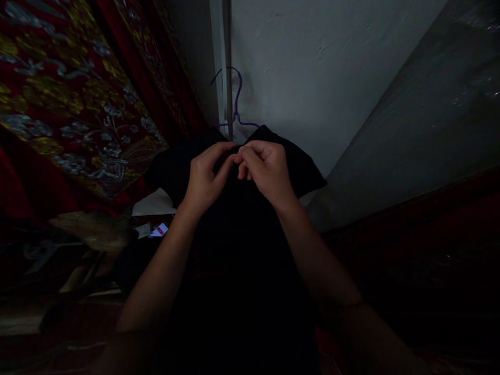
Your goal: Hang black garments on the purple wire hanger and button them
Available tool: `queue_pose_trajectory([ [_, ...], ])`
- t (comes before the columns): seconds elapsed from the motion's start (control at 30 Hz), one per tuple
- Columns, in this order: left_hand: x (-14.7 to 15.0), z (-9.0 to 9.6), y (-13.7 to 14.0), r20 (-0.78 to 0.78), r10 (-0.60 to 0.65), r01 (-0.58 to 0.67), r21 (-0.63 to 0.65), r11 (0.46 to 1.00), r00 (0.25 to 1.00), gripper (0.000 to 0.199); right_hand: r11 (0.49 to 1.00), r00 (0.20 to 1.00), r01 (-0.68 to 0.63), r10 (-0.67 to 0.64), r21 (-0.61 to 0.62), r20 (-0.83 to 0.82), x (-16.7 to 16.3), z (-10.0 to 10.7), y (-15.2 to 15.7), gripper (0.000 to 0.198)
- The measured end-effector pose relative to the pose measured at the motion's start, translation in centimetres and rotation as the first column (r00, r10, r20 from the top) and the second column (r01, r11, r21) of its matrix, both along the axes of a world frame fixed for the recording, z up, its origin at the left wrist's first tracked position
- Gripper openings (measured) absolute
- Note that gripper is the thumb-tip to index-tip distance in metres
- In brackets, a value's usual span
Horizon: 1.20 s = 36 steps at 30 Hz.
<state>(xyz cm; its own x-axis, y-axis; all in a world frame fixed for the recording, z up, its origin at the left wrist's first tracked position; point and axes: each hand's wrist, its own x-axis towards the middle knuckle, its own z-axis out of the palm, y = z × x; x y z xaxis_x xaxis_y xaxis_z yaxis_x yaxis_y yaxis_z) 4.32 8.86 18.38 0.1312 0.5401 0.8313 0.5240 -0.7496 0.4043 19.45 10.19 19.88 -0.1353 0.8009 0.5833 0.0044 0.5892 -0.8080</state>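
A black short-sleeved garment hangs in front of me on a thin purple wire hanger. Both hands meet at the middle of its neckline. My left hand has its thumb and fingers closed at the upper edge of the cloth. Beside it, almost touching, my right hand is pinched with thumb against forefinger, the other fingers curled. The front of the garment is so dark that buttons or seams cannot be made out. Whatever small part lies between the fingertips is hidden.
Red cloth with gold and silver embroidery hangs at the left. Behind the hanger stands a narrow grey upright against a pale wall. A small lit card-like item lies at lower left among dim clutter. Dark sheeting covers the right.
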Motion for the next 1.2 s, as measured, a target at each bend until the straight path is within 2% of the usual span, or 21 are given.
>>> queue_pose_trajectory([
  [0.1, -0.2, 1.5, 0.4, -0.106, 0.042, -0.038, 0.035, 0.999, 0.993, 0.01, 0.998, 0.998, 0.058, -0.058, 0.037, 0.011, -0.1, -0.6, 0.1, 0.025],
  [0.23, -0.5, 0.8, -0.2, -0.167, 0.089, -0.079, 0.07, 0.994, 0.982, 0.008, 0.994, 0.994, 0.108, -0.109, 0.019, 0.018, -0.5, -2.4, 0.0, 0.027],
  [0.33, -0.4, 0.2, -0.3, -0.132, 0.142, -0.133, 0.074, 0.988, 0.981, 0.008, 0.996, 0.996, 0.086, -0.085, -0.005, 0.033, -0.9, -2.9, -0.1, 0.028],
  [0.5, 0.4, -0.4, 0.2, -0.027, 0.203, -0.2, 0.091, 0.976, 0.979, 0.011, 0.994, 0.992, 0.112, -0.112, -0.014, 0.054, -1.2, -2.5, 0.4, 0.029],
  [0.63, 0.2, -0.4, 0.1, -0.049, 0.17, -0.163, 0.128, 0.978, 0.984, 0.014, 0.994, 0.995, 0.095, -0.095, -0.046, 0.007, -0.8, -2.6, -0.4, 0.028],
  [0.77, -0.5, 0.4, -0.2, -0.23, 0.086, -0.056, 0.135, 0.989, 0.969, 0.016, 0.995, 0.994, 0.096, -0.097, -0.033, -0.045, -0.2, -2.2, -1.9, 0.024],
  [0.83, -0.5, 0.9, -0.2, -0.295, 0.095, -0.049, 0.158, 0.986, 0.951, 0.015, 0.993, 0.992, 0.116, -0.116, -0.015, -0.044, -0.2, -2.1, -1.9, 0.027],
  [0.9, -0.1, 1.3, -0.3, -0.295, 0.136, -0.068, 0.229, 0.971, 0.946, 0.015, 0.991, 0.991, 0.135, -0.135, -0.02, -0.008, -0.5, -2.5, -1.2, 0.032],
  [0.97, 0.3, 1.8, -0.3, -0.206, 0.19, -0.123, 0.297, 0.947, 0.96, 0.016, 0.987, 0.988, 0.135, -0.128, -0.085, 0.091, -1.1, -3.8, -0.1, 0.033],
  [1.07, -0.8, 3.0, -0.1, 0.073, 0.267, -0.276, 0.322, 0.906, 0.961, 0.016, 0.948, 0.963, 0.136, -0.057, -0.289, 0.264, -1.5, -6.9, 0.9, 0.025],
  [1.13, -3.4, 3.1, 0.4, 0.316, 0.291, -0.378, 0.265, 0.887, 0.903, 0.016, 0.914, 0.964, 0.127, -0.022, -0.385, 0.265, -1.3, -9.0, 0.6, 0.022],
  [1.2, -7.0, 2.1, 0.9, 0.539, 0.279, -0.4, 0.119, 0.909, 0.795, 0.019, 0.905, 0.982, 0.077, 0.004, -0.418, 0.189, -0.9, -10.6, -0.7, 0.021],
])
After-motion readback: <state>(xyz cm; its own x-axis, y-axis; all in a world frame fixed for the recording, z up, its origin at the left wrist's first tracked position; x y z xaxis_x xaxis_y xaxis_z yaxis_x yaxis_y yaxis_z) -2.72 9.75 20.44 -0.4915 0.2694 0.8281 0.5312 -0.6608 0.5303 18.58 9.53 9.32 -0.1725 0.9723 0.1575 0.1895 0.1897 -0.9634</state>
